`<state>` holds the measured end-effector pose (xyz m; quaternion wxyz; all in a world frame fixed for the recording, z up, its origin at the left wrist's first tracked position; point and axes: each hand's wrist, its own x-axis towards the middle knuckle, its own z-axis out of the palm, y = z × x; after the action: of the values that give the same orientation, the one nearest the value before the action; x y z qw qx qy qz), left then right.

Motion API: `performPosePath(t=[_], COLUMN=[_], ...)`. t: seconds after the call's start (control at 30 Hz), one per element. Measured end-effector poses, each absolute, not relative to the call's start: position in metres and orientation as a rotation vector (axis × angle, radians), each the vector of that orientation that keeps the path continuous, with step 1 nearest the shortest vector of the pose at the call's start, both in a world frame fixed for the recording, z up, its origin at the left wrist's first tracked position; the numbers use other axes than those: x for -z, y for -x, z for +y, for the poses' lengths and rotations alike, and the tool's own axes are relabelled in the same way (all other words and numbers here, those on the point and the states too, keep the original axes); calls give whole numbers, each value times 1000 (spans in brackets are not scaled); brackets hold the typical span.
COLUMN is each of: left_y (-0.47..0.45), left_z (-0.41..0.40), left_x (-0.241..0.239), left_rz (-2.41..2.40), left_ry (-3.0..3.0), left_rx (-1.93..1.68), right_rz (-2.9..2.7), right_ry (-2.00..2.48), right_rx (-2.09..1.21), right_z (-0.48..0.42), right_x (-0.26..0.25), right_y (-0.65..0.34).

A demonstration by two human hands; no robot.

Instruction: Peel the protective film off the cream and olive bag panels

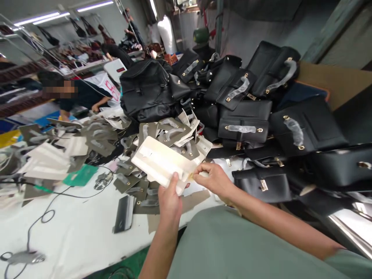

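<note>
Cream panel (pixel 158 159) sits in left hand (pixel 170 199), right hand (pixel 214 180) at its edge.

The left fingers (pixel 173 181) grip a cream panel (pixel 161 157), the right fingers (pixel 204 167) at its edge, black bags (pixel 247 111) heaped beyond.

Panel (pixel 162 159) above the table (pixel 81 228), left of the piled handbags (pixel 245 118).

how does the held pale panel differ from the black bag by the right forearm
The pale panel is flat; the black bag is bulkier. The panel is held by the left hand; the bag rests unheld. The bag shows a metal clasp; the panel's visible face shows none. Both look roughly rectangular.
</note>
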<state>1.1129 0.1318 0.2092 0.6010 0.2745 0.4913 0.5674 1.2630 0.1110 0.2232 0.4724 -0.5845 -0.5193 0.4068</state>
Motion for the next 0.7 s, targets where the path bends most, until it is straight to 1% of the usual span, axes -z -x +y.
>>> performPosePath(t=[0.13,0.3,0.5,0.7], left_y=[-1107,-1106,-1119,-1141], left_z=[131,130,131,127], left_x=[-207,-202,-194,-187], left_rz=[1164,1187,1205,1180], left_ry=[-622,-695,-824,-953], left_rx=[-1290,-1282,-1236,-1099], right_rz=[-1214,-1140,-1129,-1019], right_ry=[1454,1531,1704,1721], right_rx=[-1024,-894,-826,-691], right_z=[110,106,76,45], right_x=[-227,-227,-201,-185], right_y=[-1272,-1315,-1392,-1426])
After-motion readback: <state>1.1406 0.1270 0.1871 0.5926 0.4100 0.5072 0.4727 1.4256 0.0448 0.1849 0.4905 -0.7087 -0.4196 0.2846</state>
